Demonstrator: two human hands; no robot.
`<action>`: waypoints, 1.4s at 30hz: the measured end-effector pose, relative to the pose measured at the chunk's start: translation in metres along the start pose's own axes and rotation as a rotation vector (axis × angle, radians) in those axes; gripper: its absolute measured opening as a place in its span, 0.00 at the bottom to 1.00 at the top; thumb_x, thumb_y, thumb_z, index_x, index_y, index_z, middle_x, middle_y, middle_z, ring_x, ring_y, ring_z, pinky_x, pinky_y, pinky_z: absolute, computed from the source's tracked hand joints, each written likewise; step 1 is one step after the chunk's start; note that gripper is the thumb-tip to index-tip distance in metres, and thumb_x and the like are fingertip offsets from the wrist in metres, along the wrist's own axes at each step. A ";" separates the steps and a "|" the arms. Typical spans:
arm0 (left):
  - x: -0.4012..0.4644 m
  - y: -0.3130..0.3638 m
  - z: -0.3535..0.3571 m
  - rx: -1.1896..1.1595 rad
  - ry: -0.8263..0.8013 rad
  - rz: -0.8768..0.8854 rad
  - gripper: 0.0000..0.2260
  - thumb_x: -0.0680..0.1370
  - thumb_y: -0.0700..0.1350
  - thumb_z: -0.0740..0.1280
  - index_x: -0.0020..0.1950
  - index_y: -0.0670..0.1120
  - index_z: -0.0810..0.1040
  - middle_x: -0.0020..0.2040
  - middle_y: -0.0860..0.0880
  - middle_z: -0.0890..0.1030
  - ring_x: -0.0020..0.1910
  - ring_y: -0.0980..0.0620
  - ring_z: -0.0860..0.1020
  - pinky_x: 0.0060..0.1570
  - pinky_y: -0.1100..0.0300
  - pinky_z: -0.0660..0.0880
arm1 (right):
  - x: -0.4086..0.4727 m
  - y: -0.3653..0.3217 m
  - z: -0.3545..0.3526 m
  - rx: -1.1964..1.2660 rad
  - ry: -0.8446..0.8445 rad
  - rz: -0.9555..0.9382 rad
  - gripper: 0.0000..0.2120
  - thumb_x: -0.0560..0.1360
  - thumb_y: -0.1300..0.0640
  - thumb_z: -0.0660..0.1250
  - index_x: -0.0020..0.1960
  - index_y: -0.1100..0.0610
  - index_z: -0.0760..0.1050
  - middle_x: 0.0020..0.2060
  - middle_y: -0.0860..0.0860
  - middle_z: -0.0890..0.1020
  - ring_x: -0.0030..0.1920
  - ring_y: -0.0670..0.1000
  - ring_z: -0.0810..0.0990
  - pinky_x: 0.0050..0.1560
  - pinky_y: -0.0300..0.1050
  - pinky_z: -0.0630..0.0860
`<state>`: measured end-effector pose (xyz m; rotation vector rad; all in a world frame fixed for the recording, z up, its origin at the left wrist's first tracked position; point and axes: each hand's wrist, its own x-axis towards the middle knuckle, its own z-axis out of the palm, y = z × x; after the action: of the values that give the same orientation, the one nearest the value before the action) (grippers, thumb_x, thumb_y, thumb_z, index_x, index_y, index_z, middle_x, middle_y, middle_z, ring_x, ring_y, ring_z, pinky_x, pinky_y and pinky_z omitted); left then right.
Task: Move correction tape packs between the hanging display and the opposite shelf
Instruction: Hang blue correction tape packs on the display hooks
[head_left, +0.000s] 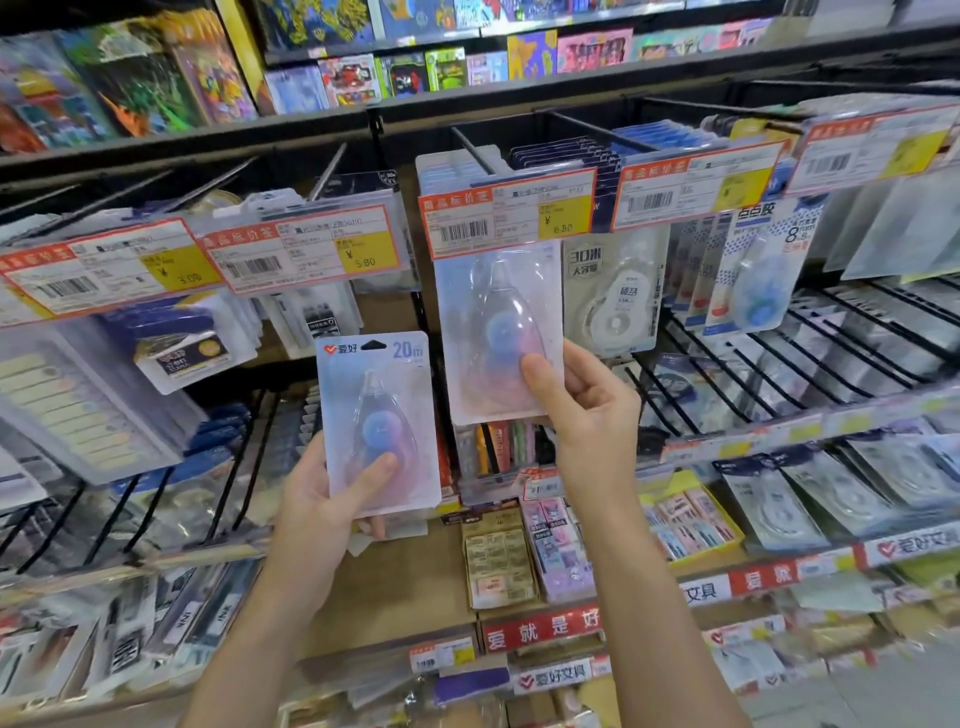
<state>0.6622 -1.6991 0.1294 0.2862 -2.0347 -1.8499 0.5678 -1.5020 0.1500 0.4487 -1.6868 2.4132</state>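
Two correction tape packs are in the person's hands, both in front of the hanging display. Taking the price tag marked 6.80 (506, 213) as the landmark: the right hand (582, 410) holds one pack (498, 332) directly below that tag, its top edge tucked behind the tag's lower border, so whether it hangs on the hook (472, 150) above the tag cannot be told. Its thumb presses the clear blister over the blue and pink dispenser, with the other fingers closed behind the card.

The left hand (332, 499) grips the second pack (376, 421) lower and to the left of the tag, free of any hook, upright, with "20m" printed at its top. The thumb lies across the lower front and the fingers are wrapped behind.

Right of the tag hangs a white pack marked 30 (613, 296). Left of the tag sits another tag reading 5.80 (306, 247). Well below the tag, small boxed erasers (498, 561) lie on a lower shelf.
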 end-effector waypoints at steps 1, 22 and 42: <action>0.002 0.000 0.001 -0.007 -0.005 -0.002 0.17 0.74 0.46 0.75 0.61 0.47 0.79 0.45 0.41 0.81 0.28 0.45 0.73 0.26 0.54 0.74 | 0.001 0.000 0.001 -0.004 0.011 0.013 0.11 0.78 0.58 0.70 0.59 0.61 0.82 0.48 0.54 0.87 0.52 0.56 0.86 0.54 0.52 0.82; 0.029 0.000 -0.006 0.012 0.099 -0.020 0.18 0.71 0.51 0.73 0.58 0.47 0.79 0.44 0.40 0.82 0.28 0.43 0.74 0.32 0.49 0.74 | 0.023 0.027 0.049 0.299 0.362 0.344 0.17 0.74 0.53 0.75 0.56 0.61 0.75 0.42 0.50 0.84 0.44 0.48 0.85 0.43 0.40 0.82; 0.035 0.005 -0.018 0.020 0.108 -0.022 0.18 0.71 0.51 0.73 0.60 0.50 0.79 0.49 0.45 0.83 0.32 0.52 0.77 0.30 0.55 0.75 | 0.060 0.055 0.071 0.313 0.402 0.383 0.17 0.74 0.47 0.75 0.55 0.58 0.81 0.51 0.56 0.86 0.52 0.58 0.85 0.45 0.43 0.82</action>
<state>0.6383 -1.7290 0.1403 0.4065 -1.9853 -1.7881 0.5054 -1.5896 0.1440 -0.3443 -1.3209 2.7989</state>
